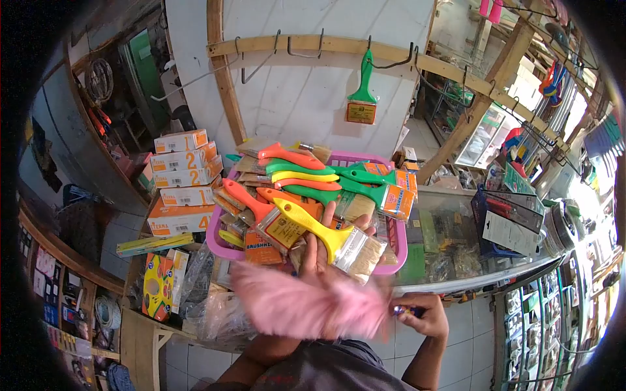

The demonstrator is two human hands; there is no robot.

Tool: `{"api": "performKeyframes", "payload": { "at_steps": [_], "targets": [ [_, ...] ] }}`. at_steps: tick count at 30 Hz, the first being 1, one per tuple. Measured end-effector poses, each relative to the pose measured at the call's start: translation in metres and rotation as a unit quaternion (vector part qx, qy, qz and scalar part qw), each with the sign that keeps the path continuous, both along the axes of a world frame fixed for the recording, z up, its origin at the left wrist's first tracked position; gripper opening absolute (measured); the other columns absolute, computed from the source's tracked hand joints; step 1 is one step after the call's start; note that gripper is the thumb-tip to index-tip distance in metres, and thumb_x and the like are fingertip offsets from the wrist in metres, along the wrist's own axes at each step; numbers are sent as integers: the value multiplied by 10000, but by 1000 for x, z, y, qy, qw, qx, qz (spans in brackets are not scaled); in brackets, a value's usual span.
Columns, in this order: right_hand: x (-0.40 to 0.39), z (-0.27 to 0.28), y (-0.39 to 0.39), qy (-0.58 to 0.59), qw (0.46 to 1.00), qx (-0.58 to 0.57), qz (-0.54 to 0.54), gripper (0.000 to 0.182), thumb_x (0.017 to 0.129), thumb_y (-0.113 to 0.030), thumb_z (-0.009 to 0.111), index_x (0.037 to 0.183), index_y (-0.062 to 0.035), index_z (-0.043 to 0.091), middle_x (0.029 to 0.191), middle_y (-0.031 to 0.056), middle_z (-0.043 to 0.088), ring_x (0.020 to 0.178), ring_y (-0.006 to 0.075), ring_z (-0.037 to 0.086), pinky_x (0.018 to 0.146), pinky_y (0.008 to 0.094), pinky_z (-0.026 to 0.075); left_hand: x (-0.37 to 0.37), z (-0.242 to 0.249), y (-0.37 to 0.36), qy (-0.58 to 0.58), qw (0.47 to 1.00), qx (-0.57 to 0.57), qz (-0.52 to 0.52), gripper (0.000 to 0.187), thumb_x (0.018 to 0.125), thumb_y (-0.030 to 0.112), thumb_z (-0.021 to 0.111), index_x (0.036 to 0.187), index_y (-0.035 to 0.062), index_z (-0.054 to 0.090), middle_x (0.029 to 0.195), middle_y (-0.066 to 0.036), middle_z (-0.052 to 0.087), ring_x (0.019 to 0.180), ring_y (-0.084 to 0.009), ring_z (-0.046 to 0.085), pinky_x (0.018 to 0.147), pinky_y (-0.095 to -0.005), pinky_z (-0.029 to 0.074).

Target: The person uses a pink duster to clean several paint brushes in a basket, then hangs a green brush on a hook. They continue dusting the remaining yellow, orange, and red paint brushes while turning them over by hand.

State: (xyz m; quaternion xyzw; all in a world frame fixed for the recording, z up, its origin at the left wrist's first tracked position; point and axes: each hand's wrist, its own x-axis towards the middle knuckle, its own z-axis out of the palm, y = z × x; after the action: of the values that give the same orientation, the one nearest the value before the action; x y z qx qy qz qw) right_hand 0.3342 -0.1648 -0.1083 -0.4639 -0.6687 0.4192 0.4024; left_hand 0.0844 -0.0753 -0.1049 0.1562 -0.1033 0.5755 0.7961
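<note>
In the head view, my left hand (314, 257) holds a yellow-handled paintbrush (326, 236) over the basket, its fingers showing behind the handle and bristles. Clear plastic wraps the bristle end. Low on the right, my right hand (427, 316) grips the dark handle of a pink feather duster (306, 303). The duster is smeared by motion and covers my left wrist. Beneath and behind the yellow brush, a pink plastic basket (395, 244) is heaped with paintbrushes with orange, green and yellow handles, several in printed wrappers.
A green paintbrush (365, 75) hangs from a hook on the wooden rail (450, 67). Orange and white boxes (182, 197) are stacked left of the basket. To the right, a glass counter (450, 283) holds packets and a dark blue basket (486, 225).
</note>
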Motion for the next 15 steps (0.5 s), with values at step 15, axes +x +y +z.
{"api": "performKeyframes", "payload": {
  "at_steps": [15],
  "targets": [
    [43, -11, 27, 72, 990, -3, 120, 297, 829, -208, 799, 957, 50, 728, 818, 103, 725, 727, 136, 661, 658, 282, 518, 0, -6, -5, -124, 990, -60, 0, 604, 1049, 481, 286, 1580, 248, 122, 1537, -158, 338, 1408, -377, 346, 1125, -637, 302]
  ]
}}
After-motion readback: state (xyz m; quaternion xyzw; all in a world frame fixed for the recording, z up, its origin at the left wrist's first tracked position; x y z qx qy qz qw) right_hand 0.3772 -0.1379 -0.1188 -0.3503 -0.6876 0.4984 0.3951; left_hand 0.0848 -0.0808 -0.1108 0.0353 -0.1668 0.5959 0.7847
